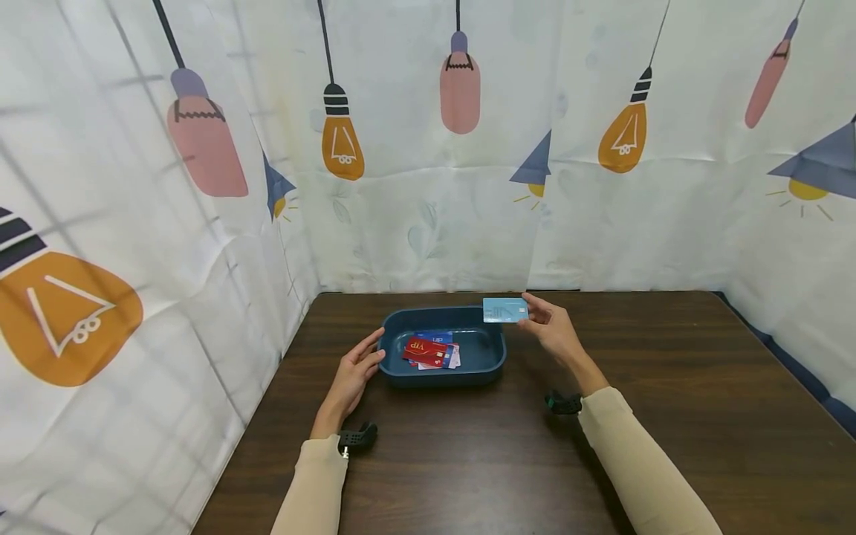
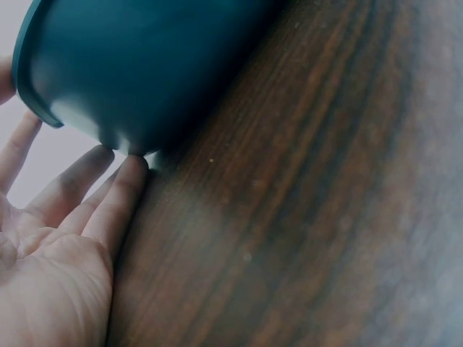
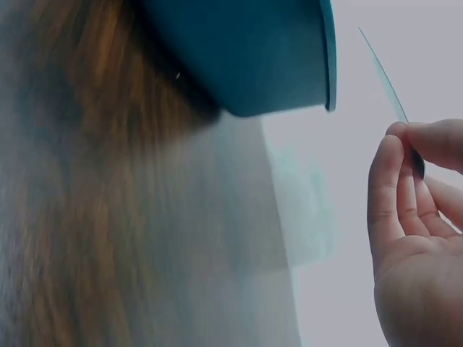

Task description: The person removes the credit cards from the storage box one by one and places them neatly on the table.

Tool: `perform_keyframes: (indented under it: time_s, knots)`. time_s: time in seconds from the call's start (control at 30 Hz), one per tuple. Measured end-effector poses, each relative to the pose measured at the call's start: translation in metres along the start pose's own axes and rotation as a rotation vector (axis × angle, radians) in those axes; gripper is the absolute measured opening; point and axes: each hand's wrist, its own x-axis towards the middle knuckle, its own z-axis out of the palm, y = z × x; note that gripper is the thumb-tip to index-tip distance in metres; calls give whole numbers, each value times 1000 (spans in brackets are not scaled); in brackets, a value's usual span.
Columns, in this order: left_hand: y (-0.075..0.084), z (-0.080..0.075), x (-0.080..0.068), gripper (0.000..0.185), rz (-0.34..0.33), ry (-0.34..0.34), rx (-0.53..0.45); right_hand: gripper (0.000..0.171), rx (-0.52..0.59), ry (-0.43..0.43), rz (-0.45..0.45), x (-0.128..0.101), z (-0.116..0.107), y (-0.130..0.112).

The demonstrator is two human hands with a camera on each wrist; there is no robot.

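Observation:
A light blue card [image 1: 504, 310] is pinched by its right end between the thumb and fingers of my right hand [image 1: 553, 331], over the right rear rim of a dark blue bin [image 1: 478, 360]. In the right wrist view the card [image 3: 387, 81] shows edge-on, raised beside the bin wall [image 3: 253, 58]. My left hand [image 1: 351, 379] rests its fingertips against the bin's left end; the left wrist view shows these fingers [image 2: 119, 195] touching the outer wall low down. Inside the bin lie several overlapping cards, with a red VIP card [image 1: 424, 351] on top and a blue card [image 1: 435, 336] behind it.
The bin stands on a dark brown wooden table [image 1: 461, 461]. White cloth [image 1: 401, 245] printed with lamps hangs behind the table and along both sides. Dark bands [image 1: 565, 403] circle both wrists below light sleeves.

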Motion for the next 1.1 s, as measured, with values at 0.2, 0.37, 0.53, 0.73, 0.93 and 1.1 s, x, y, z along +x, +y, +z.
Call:
perform_keyframes:
  time_s: [0.2, 0.37, 0.53, 0.73, 0.93, 1.1]
  knots:
    - [1, 1, 1, 52, 0, 5, -7, 61, -46, 20, 26, -3, -13, 9]
    - [1, 1, 1, 53, -2, -3, -11, 62, -94, 35, 43, -5, -22, 16]
    - [2, 1, 0, 53, 3, -12, -18, 62, -125, 40, 49, -4, -29, 23]
    - [2, 0, 0, 52, 8, -12, -16, 62, -138, 29, 63, 0, -33, 29]
    - [1, -1, -1, 52, -1, -9, -10, 61, -202, 3, 75, 3, -38, 35]
    - [2, 1, -2, 52, -3, -8, -17, 60, -227, -34, 99, 5, -43, 39]
